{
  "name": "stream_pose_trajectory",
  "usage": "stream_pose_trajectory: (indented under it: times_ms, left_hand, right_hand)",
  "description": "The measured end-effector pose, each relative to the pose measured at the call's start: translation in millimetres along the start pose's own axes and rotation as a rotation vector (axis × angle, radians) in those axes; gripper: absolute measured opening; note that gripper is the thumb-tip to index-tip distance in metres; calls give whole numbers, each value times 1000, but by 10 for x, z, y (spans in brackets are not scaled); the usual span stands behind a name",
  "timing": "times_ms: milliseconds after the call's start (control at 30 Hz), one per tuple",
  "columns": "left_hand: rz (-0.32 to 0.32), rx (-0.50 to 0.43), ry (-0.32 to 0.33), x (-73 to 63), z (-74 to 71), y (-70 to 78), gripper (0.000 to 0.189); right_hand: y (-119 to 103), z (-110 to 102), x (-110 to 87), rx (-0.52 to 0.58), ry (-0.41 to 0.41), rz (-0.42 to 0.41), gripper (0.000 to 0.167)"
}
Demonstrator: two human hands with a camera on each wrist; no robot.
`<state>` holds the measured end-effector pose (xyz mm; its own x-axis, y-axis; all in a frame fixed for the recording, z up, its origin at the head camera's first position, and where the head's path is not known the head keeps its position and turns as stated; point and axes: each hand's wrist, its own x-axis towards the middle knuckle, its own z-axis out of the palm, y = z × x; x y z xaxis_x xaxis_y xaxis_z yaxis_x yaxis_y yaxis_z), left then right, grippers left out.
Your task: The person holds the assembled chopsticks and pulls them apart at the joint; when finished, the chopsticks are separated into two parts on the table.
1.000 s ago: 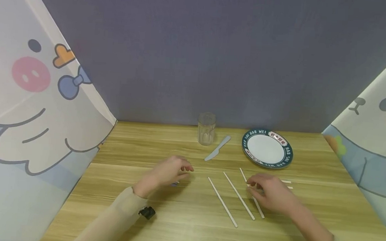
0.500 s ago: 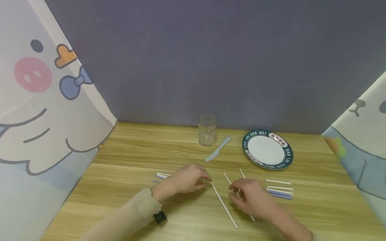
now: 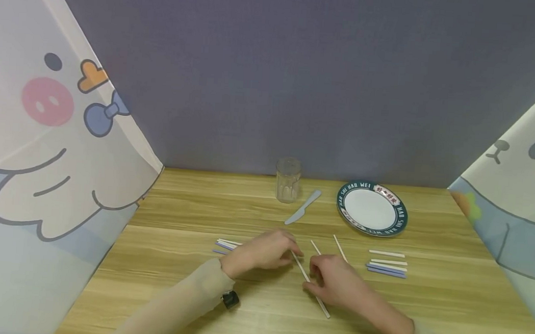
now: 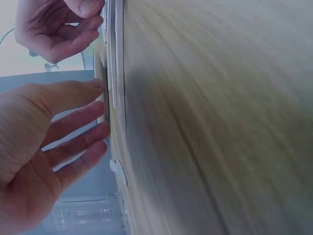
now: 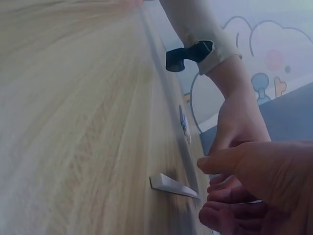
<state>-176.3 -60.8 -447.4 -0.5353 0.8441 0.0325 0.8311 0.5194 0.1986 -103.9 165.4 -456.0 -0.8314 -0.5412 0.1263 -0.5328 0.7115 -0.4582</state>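
Note:
Three long white chopsticks lie slanted on the table, seen in the head view. My left hand (image 3: pixel 271 250) is at the upper end of the nearest chopstick (image 3: pixel 322 307), its fingers loosely bent. In the left wrist view that hand (image 4: pixel 63 132) has thumb and fingers apart. My right hand (image 3: pixel 334 281) hovers over the middle of the same chopstick, thumb on one side and bent fingers on the other. The right wrist view shows the chopstick's square end (image 5: pixel 168 185) below the thumb. The middle chopstick (image 3: pixel 315 246) and the far chopstick (image 3: pixel 339 247) are partly hidden by the right hand.
Short white and purple sticks (image 3: pixel 386 269) lie at the right, and more short sticks (image 3: pixel 226 243) lie at the left, partly behind the left wrist. Farther back stand a clear glass (image 3: pixel 287 181), a pale knife (image 3: pixel 303 208) and a green-rimmed plate (image 3: pixel 369 209).
My left hand has moved right to the nearest chopstick's upper end. The right hand has moved left from the far chopstick to the nearest one, uncovering the short sticks at the right.

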Motion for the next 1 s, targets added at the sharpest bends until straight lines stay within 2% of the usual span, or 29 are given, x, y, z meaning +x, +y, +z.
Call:
stream_pose_trajectory:
  times_ms: [267,367,467,600,733,833,1000]
  left_hand:
    - [-18,0,-87,23,23,34,11]
    - [-35,-1,-100,16,26,48,5]
    - [-51,7,-70,16,46,55,3]
    - [-68,12,-24,20,74,47,10]
    - [-36,-3,11,1,69,58,7]
    - [-14,-40,66,-43,4,85,7]
    - [-25,-108,171,-148,-185,125,8]
  right_hand:
    - [12,31,1,-64,-48,4,33]
    - [18,37,5,-63,-70,3,31]
    - [19,41,13,-55,-76,1,28]
    - [23,-5,38,-71,-63,-5,24]
    - [47,-168,74,-119,-35,-21,25]
    - [53,-323,110,-172,-15,-59,24]
    - [-7,-463,181,-197,3,-123,20]
